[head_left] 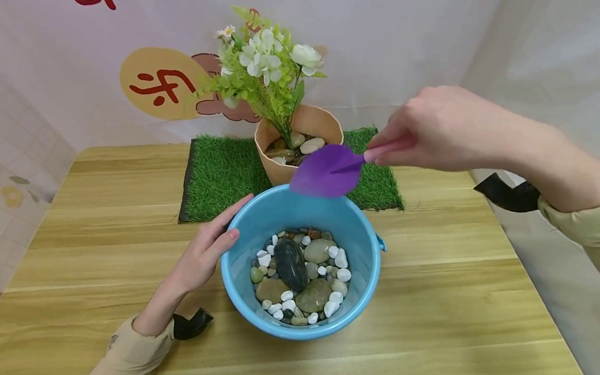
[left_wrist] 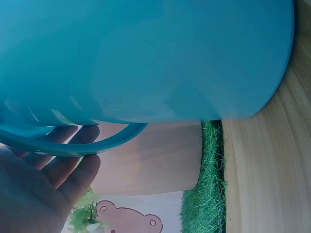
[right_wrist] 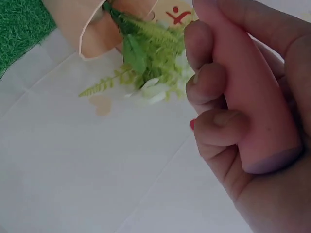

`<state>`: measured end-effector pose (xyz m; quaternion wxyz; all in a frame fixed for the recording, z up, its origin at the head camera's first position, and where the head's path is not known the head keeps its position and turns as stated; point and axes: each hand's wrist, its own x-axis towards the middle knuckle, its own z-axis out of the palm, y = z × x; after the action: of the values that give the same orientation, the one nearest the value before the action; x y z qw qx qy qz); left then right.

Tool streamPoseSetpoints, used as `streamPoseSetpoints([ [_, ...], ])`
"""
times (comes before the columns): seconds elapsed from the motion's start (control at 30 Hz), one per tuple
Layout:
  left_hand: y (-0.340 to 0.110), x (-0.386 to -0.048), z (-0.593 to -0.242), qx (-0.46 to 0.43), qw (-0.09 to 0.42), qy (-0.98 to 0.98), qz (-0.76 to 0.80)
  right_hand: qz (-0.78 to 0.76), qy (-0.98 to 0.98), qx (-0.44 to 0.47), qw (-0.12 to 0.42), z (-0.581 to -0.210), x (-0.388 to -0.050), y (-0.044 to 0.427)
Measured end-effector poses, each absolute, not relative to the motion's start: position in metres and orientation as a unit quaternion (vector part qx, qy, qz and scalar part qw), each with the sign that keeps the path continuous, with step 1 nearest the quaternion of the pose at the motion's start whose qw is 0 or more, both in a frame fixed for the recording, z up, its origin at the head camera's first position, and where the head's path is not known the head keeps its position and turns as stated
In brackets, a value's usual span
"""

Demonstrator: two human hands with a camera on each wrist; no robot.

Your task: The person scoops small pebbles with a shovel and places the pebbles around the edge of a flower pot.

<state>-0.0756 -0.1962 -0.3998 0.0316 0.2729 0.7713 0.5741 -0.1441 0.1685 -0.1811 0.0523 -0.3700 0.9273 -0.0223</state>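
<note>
The left hand (head_left: 200, 256), fingers extended, rests against the left side of the blue bucket (head_left: 295, 331). Stones (head_left: 291, 264) lie inside the bucket. Above its far rim is a purple shovel (head_left: 328, 172), pink handle (right_wrist: 260, 97) gripped by the right hand (head_left: 439, 128).

We could enter the bucket (head_left: 298, 211) from above, near side; the left hand (head_left: 209, 248) blocks its left rim; the purple scoop (head_left: 327, 172) hangs toward the far edge; the flowerpot (head_left: 278, 173) stands behind.
</note>
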Motion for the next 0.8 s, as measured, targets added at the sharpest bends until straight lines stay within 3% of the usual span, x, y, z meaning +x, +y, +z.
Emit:
streamPoseSetpoints([
  [0.47, -0.195, -0.075, -0.399, 0.270, 0.035, 0.773, 0.573, 0.090, 0.881, -0.464, 0.019, -0.225, -0.106, 0.139],
  [0.8, -0.195, -0.075, -0.399, 0.269, 0.034, 0.774, 0.572, 0.297, 0.785, -0.540, -0.069, -0.233, -0.080, 0.113],
])
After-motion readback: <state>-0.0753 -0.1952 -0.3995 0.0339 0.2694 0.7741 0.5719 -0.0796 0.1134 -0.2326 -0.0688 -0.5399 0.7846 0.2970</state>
